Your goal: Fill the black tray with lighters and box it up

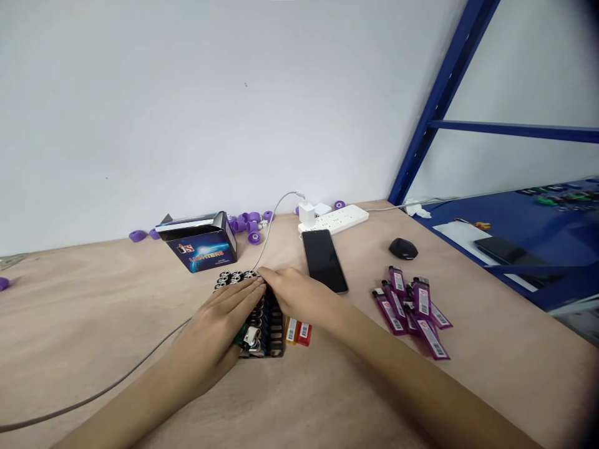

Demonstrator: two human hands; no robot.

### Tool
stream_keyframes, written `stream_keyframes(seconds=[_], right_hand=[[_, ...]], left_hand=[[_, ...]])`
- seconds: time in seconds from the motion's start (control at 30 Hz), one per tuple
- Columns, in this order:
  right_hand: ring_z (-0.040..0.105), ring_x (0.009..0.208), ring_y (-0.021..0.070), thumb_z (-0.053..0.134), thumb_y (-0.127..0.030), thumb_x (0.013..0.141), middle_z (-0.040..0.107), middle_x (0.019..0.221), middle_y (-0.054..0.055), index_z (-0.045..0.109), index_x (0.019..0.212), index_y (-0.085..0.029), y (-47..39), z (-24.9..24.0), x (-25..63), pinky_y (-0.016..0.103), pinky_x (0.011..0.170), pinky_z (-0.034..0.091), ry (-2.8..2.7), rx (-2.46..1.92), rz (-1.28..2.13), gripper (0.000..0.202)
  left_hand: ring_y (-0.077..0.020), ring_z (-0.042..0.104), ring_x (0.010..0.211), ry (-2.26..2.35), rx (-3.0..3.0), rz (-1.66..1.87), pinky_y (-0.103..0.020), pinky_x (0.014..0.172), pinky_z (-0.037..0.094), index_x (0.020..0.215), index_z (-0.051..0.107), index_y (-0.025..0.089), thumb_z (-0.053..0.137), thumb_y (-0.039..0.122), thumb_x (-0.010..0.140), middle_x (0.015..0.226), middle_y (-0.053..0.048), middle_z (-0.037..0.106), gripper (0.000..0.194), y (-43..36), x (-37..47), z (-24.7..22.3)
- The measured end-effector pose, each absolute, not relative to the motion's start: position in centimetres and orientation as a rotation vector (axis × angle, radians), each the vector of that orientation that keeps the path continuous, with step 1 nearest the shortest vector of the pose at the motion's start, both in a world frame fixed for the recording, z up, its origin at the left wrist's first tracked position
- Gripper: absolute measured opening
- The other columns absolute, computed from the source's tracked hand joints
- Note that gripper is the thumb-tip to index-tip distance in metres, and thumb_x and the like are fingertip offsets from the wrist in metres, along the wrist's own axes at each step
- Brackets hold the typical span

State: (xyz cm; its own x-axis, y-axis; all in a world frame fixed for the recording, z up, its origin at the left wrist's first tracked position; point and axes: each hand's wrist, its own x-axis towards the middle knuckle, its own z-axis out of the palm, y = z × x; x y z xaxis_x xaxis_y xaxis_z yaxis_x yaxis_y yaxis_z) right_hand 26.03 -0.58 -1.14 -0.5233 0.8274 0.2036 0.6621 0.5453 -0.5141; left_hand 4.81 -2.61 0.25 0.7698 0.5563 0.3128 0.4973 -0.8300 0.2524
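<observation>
A dark tray [276, 353] of upright lighters with metal tops [236, 275] stands on the table in front of me. My left hand [219, 318] lies over its left part, fingers stretched out and side by side, covering many lighters. At the tray's back right, my right hand [299, 296] is curled with its fingertips pointing down; whatever they grip is hidden. The two hands meet near the back of the tray. Along its right side, dark slots show. A yellow lighter [292, 330] and a red lighter [304, 333] lie just right of the tray.
Purple lighters [423, 299] lie heaped at the right. Behind are an open blue lighter box [206, 249], a phone [325, 262], a power strip [344, 218] and purple round parts [253, 218]. A black mouse [403, 249] sits farther right. A grey cable [135, 368] crosses the table.
</observation>
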Motion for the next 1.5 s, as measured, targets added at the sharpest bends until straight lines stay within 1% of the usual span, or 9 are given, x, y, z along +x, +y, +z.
stream_keyframes(seconds=[0.23, 0.33, 0.43, 0.53, 0.73, 0.87, 1.1, 1.27, 1.5], right_hand=[[0.069, 0.089, 0.0214, 0.046, -0.007, 0.093, 0.073, 0.099, 0.010, 0.060, 0.115, -0.017, -0.3, 1.0, 27.2, 0.032, 0.076, 0.052, -2.281, -1.213, 0.520, 0.028], [0.068, 0.099, 0.0212, 0.049, -0.016, 0.096, 0.073, 0.108, 0.008, 0.064, 0.111, -0.018, -1.2, 3.5, 27.4, 0.036, 0.088, 0.052, -2.102, -1.106, 0.533, 0.021], [0.066, 0.103, 0.0192, 0.060, -0.027, 0.093, 0.072, 0.111, 0.004, 0.065, 0.112, -0.020, -3.2, 5.8, 26.7, 0.035, 0.091, 0.052, -1.991, -0.871, 0.682, 0.021], [0.068, 0.097, 0.0177, 0.068, -0.031, 0.089, 0.073, 0.104, 0.002, 0.067, 0.110, -0.020, -5.4, 7.1, 25.4, 0.031, 0.087, 0.053, -2.002, -0.806, 0.898, 0.023], [0.069, 0.072, 0.0138, 0.069, -0.026, 0.085, 0.072, 0.082, -0.001, 0.068, 0.089, -0.021, -7.3, 6.8, 23.3, 0.021, 0.062, 0.052, -1.969, -0.908, 1.124, 0.007], [0.061, 0.045, 0.0089, 0.062, -0.032, 0.091, 0.065, 0.062, -0.006, 0.065, 0.090, -0.021, -6.6, 6.6, 23.6, 0.018, 0.043, 0.044, -1.839, -0.921, 1.354, 0.012], [0.068, 0.069, 0.0140, 0.059, -0.034, 0.093, 0.069, 0.075, 0.000, 0.063, 0.091, -0.018, -1.1, 4.8, 26.7, 0.026, 0.064, 0.057, -1.431, -0.951, 1.091, 0.016], [0.070, 0.074, 0.0161, 0.050, -0.026, 0.094, 0.071, 0.080, 0.002, 0.060, 0.101, -0.018, 1.8, 1.1, 28.3, 0.031, 0.073, 0.057, -1.467, -1.186, 0.728, 0.015], [0.067, 0.069, 0.0182, 0.051, -0.018, 0.093, 0.070, 0.074, 0.001, 0.063, 0.102, -0.020, 1.4, -1.7, 26.9, 0.029, 0.067, 0.047, -1.734, -1.272, 0.592, 0.015]], left_hand=[[-0.0307, 0.047, 0.137, 0.907, 2.622, 0.635, -0.054, 0.110, 0.042, 0.151, 0.037, 0.024, 0.042, -0.002, 0.069, 0.151, -0.011, 0.048, 0.086, -2.9, 4.6, 0.8], [-0.0265, 0.058, 0.123, 1.044, 2.307, 0.790, -0.042, 0.103, 0.048, 0.138, 0.053, 0.025, 0.046, 0.004, 0.084, 0.136, -0.006, 0.061, 0.059, -3.7, 4.8, 2.3], [-0.0219, 0.066, 0.098, 0.980, 1.816, 0.793, -0.031, 0.087, 0.053, 0.107, 0.071, 0.022, 0.052, 0.023, 0.097, 0.107, -0.004, 0.073, 0.022, -5.3, 5.4, 3.9], [-0.0183, 0.066, 0.074, 0.733, 1.295, 0.649, -0.028, 0.072, 0.054, 0.085, 0.074, 0.018, 0.061, 0.028, 0.091, 0.077, -0.003, 0.071, 0.017, -7.2, 6.3, 4.8], [-0.0173, 0.063, 0.073, 0.661, 1.075, 0.461, -0.026, 0.073, 0.051, 0.065, 0.073, 0.014, 0.059, 0.012, 0.077, 0.073, -0.006, 0.067, 0.019, -8.6, 7.6, 5.2], [-0.0146, 0.060, 0.069, 0.661, 1.111, 0.520, -0.027, 0.073, 0.051, 0.074, 0.070, 0.014, 0.060, 0.020, 0.086, 0.072, -0.004, 0.066, 0.016, -7.9, 7.6, 4.3], [-0.0195, 0.064, 0.098, 0.967, 1.857, 0.765, -0.031, 0.087, 0.054, 0.123, 0.058, 0.024, 0.050, 0.033, 0.101, 0.109, -0.005, 0.068, 0.026, -6.8, 6.1, 3.6], [-0.0308, 0.042, 0.141, 1.106, 2.568, 0.617, -0.047, 0.114, 0.042, 0.148, 0.038, 0.020, 0.043, 0.030, 0.102, 0.156, -0.014, 0.039, 0.048, -5.2, 5.7, 2.8], [-0.0316, 0.023, 0.151, 0.995, 2.952, 0.258, -0.052, 0.120, 0.033, 0.156, 0.018, 0.012, 0.039, 0.049, 0.104, 0.162, -0.018, 0.025, 0.068, -4.1, 6.0, 1.2]])
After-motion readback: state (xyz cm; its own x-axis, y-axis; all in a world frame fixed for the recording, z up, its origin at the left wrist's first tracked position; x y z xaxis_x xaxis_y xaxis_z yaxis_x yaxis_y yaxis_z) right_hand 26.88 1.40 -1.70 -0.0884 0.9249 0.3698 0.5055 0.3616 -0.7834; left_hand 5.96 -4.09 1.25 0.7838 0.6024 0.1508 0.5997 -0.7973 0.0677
